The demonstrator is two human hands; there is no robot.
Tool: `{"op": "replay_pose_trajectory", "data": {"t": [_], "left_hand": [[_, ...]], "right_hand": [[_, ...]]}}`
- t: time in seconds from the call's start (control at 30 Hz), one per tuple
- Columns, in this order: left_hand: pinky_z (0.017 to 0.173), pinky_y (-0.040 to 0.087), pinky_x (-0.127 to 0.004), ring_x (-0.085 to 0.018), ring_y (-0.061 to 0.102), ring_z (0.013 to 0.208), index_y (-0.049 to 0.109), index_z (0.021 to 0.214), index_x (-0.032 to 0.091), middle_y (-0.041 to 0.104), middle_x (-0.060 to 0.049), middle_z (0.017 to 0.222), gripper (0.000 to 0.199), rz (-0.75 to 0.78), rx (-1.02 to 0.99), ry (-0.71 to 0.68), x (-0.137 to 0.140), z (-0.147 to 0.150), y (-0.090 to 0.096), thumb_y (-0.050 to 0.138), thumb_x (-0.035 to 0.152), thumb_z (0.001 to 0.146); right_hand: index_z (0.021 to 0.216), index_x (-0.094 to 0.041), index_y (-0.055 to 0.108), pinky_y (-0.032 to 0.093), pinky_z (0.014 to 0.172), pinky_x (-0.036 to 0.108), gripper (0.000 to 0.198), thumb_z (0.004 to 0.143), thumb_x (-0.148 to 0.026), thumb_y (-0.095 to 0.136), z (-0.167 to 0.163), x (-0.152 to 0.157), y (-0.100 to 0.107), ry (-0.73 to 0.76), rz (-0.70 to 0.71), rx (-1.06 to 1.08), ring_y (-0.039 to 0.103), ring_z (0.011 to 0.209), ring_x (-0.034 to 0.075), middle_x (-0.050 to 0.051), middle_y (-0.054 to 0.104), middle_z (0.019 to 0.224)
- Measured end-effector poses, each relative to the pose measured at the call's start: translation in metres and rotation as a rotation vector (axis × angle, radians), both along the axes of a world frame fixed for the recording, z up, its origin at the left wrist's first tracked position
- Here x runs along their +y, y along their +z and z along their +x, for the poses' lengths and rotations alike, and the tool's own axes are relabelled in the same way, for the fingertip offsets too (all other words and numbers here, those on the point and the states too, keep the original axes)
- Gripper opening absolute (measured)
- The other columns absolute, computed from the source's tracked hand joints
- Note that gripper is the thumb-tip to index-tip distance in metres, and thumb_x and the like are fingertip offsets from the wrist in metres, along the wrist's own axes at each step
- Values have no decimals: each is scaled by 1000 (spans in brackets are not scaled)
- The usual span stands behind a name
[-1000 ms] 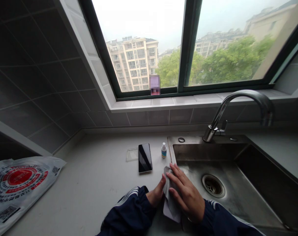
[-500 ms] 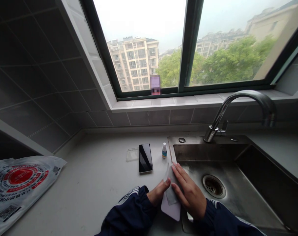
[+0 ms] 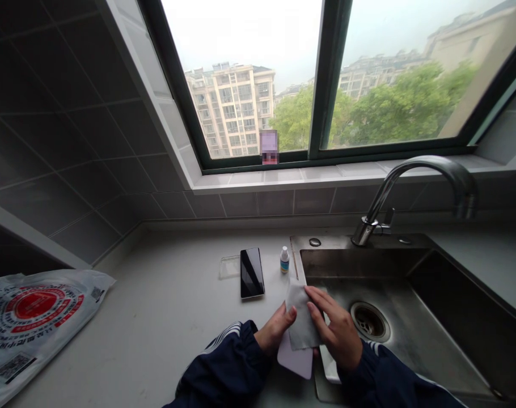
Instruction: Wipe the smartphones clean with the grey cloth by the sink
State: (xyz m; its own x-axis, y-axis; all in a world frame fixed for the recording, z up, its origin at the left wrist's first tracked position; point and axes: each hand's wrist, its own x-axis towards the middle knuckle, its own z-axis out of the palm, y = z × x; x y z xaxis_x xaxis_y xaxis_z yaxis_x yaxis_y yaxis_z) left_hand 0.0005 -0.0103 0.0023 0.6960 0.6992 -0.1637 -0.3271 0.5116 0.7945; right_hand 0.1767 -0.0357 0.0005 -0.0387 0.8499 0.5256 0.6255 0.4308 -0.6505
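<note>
My left hand [image 3: 275,330] is closed around the near-left side of a light purple phone [image 3: 295,362], its thumb lying over the top. A thin grey-white wiping cloth [image 3: 301,323] covers the upper part of the phone, so only the lower end shows. My right hand [image 3: 338,328] pinches the cloth's right edge, its fingers resting on it. Beyond the hands stands a small white-capped bottle [image 3: 284,260]. Left of the bottle lies a black-screened phone [image 3: 252,273], partly over a clear phone case [image 3: 229,267].
A steel sink [image 3: 411,306] lies right of my hands, its faucet [image 3: 381,192] arching above. Under my right wrist a white object [image 3: 329,365] shows partly at the sink edge. A printed plastic bag [image 3: 37,323] occupies the counter's left. Behind the counter is a window [image 3: 317,85].
My right hand has shifted slightly down and right, its fingers now bent rather than flat. More of the cloth shows, spread wider over the phone. The left hand has barely moved.
</note>
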Motion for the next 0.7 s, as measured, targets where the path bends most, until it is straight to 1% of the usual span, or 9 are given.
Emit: {"op": "replay_pose_trajectory", "data": {"t": [0.13, 0.27, 0.37, 0.43, 0.5, 0.53, 0.6, 0.67, 0.7], "left_hand": [[89, 49, -44, -29, 65, 99, 27, 146, 25, 59, -16, 124, 74, -22, -64, 5, 0, -1, 3, 59, 49, 83], [79, 51, -44, -27, 69, 81, 23, 147, 23, 63, -17, 118, 78, -48, -112, -25, 1, -3, 3, 58, 50, 83], [73, 50, -43, -27, 69, 74, 33, 143, 13, 67, -18, 108, 79, -145, -142, -88, 5, -5, -2, 53, 59, 82], [73, 49, -41, -27, 69, 74, 41, 138, 6, 69, -19, 101, 85, -229, -174, -165, 9, -6, -6, 45, 68, 81], [72, 49, -42, -28, 69, 74, 44, 136, 4, 70, -20, 98, 91, -283, -221, -224, 13, -6, -10, 36, 75, 80], [73, 49, -43, -28, 69, 74, 44, 136, 4, 70, -20, 96, 92, -298, -245, -244, 14, -6, -11, 31, 77, 80], [72, 49, -45, -29, 69, 74, 43, 137, 6, 71, -19, 94, 93, -309, -285, -266, 16, -6, -11, 22, 78, 81], [71, 50, -47, -29, 70, 74, 42, 139, 10, 71, -18, 94, 93, -314, -308, -281, 16, -6, -8, 16, 79, 81], [71, 50, -48, -30, 70, 74, 41, 139, 12, 71, -18, 95, 94, -320, -310, -289, 15, -6, -6, 14, 79, 80]], "right_hand": [[122, -22, 64, 50, 99, 41, 34, 93, -36, 53, 2, 0, 3, -35, -40, 93, 61, 115, 26, 8, 65, 122], [121, -20, 65, 51, 98, 42, 36, 92, -39, 56, 3, -1, 8, -51, -112, 190, 62, 113, 28, 10, 66, 121], [124, -17, 63, 58, 86, 36, 40, 93, -41, 53, 1, -1, 11, -24, -179, 261, 68, 103, 27, 11, 67, 119], [124, -16, 62, 60, 79, 33, 40, 95, -41, 51, 0, 0, 11, 2, -214, 294, 71, 96, 25, 11, 69, 115], [122, -16, 63, 61, 76, 33, 39, 95, -41, 50, 0, 1, 10, 11, -227, 307, 71, 93, 25, 11, 70, 112], [120, -17, 64, 61, 77, 34, 38, 95, -41, 51, 0, 2, 9, 6, -224, 308, 70, 97, 25, 11, 69, 114], [119, -19, 64, 57, 88, 40, 36, 92, -40, 55, 1, 2, 8, -23, -194, 297, 62, 112, 28, 12, 62, 126], [122, -21, 63, 46, 102, 47, 35, 89, -35, 59, 2, 0, 8, -52, -105, 235, 50, 126, 30, 11, 51, 138], [124, -23, 62, 41, 106, 48, 36, 89, -31, 60, 1, -1, 8, -51, -46, 190, 46, 129, 30, 10, 49, 140]]}}
